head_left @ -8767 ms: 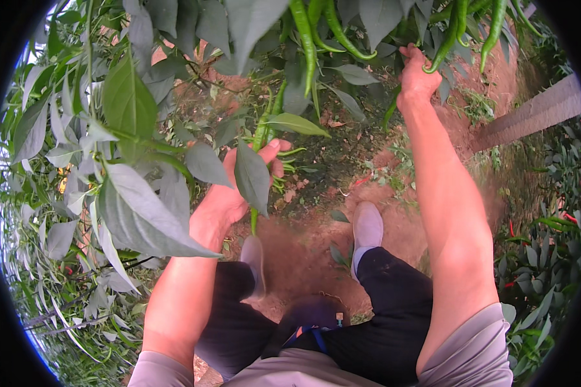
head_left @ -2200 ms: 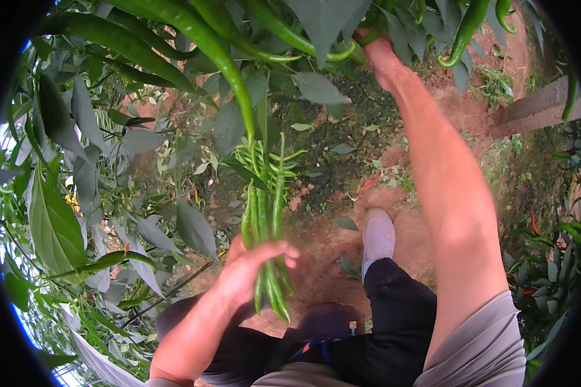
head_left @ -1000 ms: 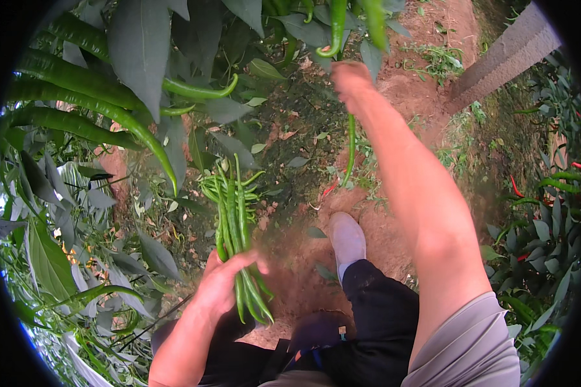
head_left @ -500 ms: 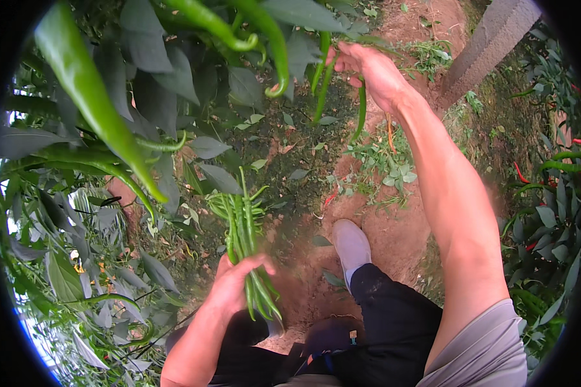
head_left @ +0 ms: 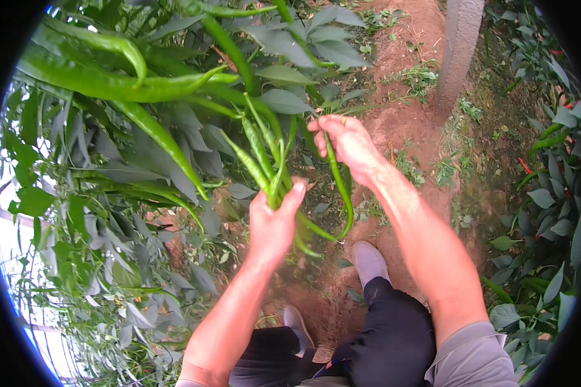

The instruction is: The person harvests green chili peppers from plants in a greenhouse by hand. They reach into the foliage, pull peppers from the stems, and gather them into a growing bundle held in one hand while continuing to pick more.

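The left hand [head_left: 274, 222] clasps a bunch of peppers [head_left: 265, 161] mid-frame; the right hand [head_left: 348, 138] pinches one pepper [head_left: 339, 187] beside it. They look light, smooth and snappable, so best held near the stems.

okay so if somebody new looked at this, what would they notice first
Two bare arms reach up from the lower edge: the left hand grips a bunch of long green peppers at centre, and the right hand holds one more pepper beside it. More peppers hang from the plant at upper left, above red soil and a grey shoe.
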`<action>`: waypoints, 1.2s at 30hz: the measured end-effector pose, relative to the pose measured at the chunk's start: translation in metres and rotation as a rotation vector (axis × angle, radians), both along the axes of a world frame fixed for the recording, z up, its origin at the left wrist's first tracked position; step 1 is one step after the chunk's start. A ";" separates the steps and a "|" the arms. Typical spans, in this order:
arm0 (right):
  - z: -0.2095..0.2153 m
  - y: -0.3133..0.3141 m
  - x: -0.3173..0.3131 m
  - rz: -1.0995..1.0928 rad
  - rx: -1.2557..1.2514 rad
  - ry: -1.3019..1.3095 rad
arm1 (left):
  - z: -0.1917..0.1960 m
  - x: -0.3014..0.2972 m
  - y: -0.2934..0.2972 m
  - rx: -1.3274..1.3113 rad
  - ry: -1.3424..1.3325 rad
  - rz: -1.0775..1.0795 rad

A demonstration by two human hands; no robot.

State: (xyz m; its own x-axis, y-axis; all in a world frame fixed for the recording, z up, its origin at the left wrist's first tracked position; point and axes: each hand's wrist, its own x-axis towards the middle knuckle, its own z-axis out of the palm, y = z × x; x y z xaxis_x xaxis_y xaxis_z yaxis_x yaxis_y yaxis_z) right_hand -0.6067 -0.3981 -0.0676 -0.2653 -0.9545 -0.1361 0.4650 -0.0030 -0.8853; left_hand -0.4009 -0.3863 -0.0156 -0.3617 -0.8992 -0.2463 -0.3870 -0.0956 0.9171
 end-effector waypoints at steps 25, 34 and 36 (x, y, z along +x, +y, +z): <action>0.009 0.006 0.017 0.052 0.086 -0.362 | -0.043 -0.063 -0.075 -0.050 0.420 0.078; -0.003 0.010 -0.003 -0.017 0.150 0.044 | -0.028 -0.041 -0.076 -0.043 0.293 0.104; -0.002 0.007 -0.011 -0.130 0.136 0.155 | -0.022 -0.037 -0.076 0.000 0.322 0.104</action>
State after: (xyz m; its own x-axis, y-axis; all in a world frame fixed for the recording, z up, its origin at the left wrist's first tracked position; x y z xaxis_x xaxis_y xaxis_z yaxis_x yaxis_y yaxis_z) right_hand -0.6180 -0.3913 -0.0697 -0.4125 -0.8867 -0.2089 0.3270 0.0699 -0.9424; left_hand -0.4378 -0.4622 -0.0380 -0.3274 -0.9353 -0.1339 -0.0657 -0.1188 0.9907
